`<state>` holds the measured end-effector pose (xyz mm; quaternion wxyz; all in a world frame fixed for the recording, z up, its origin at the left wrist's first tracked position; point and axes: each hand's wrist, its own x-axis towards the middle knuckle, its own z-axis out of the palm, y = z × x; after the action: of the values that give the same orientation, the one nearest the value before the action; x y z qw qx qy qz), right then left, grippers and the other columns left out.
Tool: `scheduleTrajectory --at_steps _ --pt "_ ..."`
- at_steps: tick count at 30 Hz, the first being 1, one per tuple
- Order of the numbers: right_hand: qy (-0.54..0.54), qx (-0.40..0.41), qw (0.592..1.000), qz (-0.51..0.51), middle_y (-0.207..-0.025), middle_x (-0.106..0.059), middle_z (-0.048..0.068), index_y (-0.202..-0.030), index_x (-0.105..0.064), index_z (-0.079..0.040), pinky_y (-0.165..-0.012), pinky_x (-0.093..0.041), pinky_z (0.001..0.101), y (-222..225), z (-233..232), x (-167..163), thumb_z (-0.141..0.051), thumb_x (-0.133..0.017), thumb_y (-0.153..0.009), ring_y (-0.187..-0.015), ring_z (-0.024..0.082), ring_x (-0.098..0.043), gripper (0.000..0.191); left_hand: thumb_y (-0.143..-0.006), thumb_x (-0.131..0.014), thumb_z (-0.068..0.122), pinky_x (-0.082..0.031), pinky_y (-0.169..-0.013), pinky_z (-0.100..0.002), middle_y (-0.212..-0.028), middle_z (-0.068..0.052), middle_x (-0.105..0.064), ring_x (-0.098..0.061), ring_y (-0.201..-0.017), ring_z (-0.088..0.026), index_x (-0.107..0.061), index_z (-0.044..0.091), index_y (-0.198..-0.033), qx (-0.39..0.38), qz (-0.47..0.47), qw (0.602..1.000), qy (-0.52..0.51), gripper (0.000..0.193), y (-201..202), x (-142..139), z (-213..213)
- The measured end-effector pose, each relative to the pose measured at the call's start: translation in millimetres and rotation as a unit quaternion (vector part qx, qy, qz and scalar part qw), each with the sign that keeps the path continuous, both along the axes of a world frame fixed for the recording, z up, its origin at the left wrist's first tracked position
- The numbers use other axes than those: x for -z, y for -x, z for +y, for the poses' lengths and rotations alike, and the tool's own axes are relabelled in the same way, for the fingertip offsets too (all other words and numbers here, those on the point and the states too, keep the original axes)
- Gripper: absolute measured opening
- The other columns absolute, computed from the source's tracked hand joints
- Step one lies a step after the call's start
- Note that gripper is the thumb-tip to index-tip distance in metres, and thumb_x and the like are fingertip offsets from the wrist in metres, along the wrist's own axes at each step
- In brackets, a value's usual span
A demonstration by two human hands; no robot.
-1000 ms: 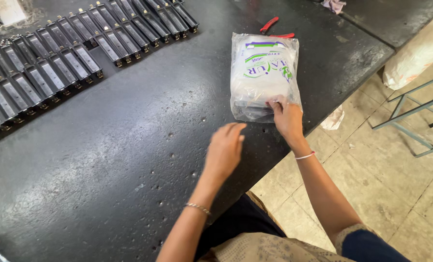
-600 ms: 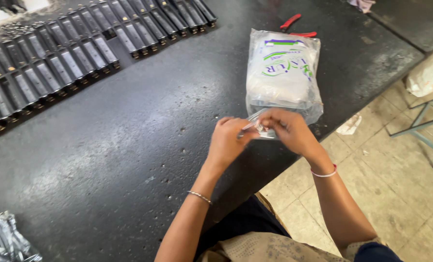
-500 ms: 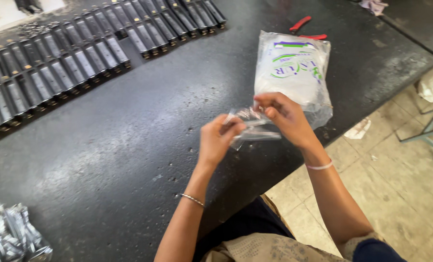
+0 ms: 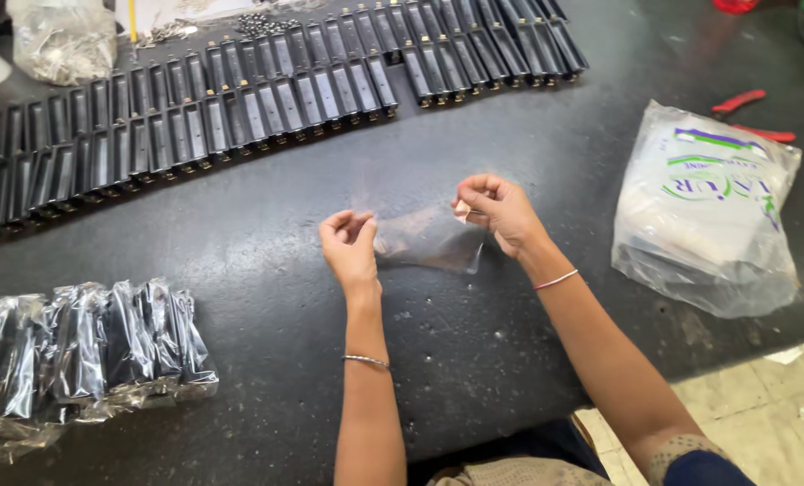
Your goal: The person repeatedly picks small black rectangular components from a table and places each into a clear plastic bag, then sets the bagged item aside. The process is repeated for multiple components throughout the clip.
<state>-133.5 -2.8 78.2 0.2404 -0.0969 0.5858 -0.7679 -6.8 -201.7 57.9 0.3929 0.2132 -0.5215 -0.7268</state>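
Between the two hands, just above the dark table [image 4: 510, 360], a small clear plastic sleeve [image 4: 429, 241] is stretched out flat. The left hand [image 4: 350, 245] pinches one end of it with thumb and fingertips closed together, and the right hand [image 4: 499, 209] pinches the other end in the same way, so both hands are clamped on the sleeve and stand apart from each other. A second ago the right hand was at the lower edge of the big white printed bag of sleeves [image 4: 704, 211] and the left hand was only coming near; half a second ago both hands were together at that bag, pulling something thin out of it. Now the bag lies alone, to the right of the right hand, and the single sleeve is free from it, held over a bare part of the table. I judge from this that one sleeve has been separated from the pack and is now being spread, perhaps to find its mouth, but whether it is already open I cannot tell, because the plastic is too transparent. Beyond the hands, long rows of black rectangular parts [image 4: 267, 99] lie side by side, unwrapped. At the left edge, a row of wrapped black parts [image 4: 87, 355] lies in shiny plastic. Red pliers [image 4: 749, 112] lie behind the bag, partly hidden by it.
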Motion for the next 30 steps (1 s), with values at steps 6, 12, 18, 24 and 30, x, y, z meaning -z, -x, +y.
scheduleTrajectory --at_steps 6,12,18,24,30 --pt "-0.120 -0.110 0.979 0.121 -0.088 -0.073 0.002 -0.099 -0.075 -0.006 -0.071 -0.056 0.0254 -14 -12 10 -0.012 -0.073 -0.093 -0.077 0.011 -0.065 0.009 -0.093 -0.074 0.010 -0.041 -0.115 -0.045 -0.131 -0.013 -0.062 -0.057 -0.128 -0.031 -0.051 0.003 -0.141 -0.140 -0.063 0.927 0.342 0.054 -18 -36 18" --pt "-0.109 -0.206 0.946 0.226 -0.093 -0.070 0.000 -0.095 -0.073 -0.001 -0.079 -0.056 0.0253 -33 -11 13 -0.006 -0.073 -0.094 -0.088 0.005 -0.063 0.006 -0.082 -0.083 0.022 -0.057 -0.077 -0.032 -0.093 -0.004 -0.074 -0.072 -0.084 -0.017 -0.071 0.008 -0.113 0.117 -0.204 0.933 0.273 0.036 -18 -53 47" --pt "-0.181 -0.085 0.952 0.233 -0.089 -0.076 -0.001 -0.098 -0.074 -0.003 -0.075 -0.056 0.0229 -42 -6 -9 -0.008 -0.078 -0.084 -0.082 0.005 -0.069 0.015 -0.083 -0.080 0.010 -0.056 -0.070 -0.030 -0.088 -0.007 -0.075 -0.070 -0.079 -0.015 -0.079 0.005 -0.093 0.063 -0.115 0.943 0.304 0.011 -17 -38 41" --pt "-0.163 -0.034 0.952 0.255 -0.081 -0.072 0.001 -0.095 -0.079 -0.003 -0.067 -0.051 0.0228 -44 -8 -19 -0.010 -0.079 -0.088 -0.073 0.007 -0.061 0.010 -0.083 -0.079 0.007 -0.057 -0.074 -0.025 -0.088 -0.002 -0.076 -0.071 -0.080 -0.009 -0.074 0.004 -0.095 0.089 -0.128 0.970 0.188 0.013 -16 -38 35" --pt "-0.172 0.000 0.944 0.281 -0.080 -0.074 0.001 -0.094 -0.079 -0.004 -0.067 -0.053 0.0229 -57 -15 -18 -0.011 -0.077 -0.088 -0.073 0.006 -0.064 0.009 -0.088 -0.077 0.007 -0.052 -0.062 -0.028 -0.077 -0.001 -0.074 -0.065 -0.069 -0.010 -0.077 0.005 -0.090 0.059 -0.153 0.964 0.208 0.003 -15 -36 42"
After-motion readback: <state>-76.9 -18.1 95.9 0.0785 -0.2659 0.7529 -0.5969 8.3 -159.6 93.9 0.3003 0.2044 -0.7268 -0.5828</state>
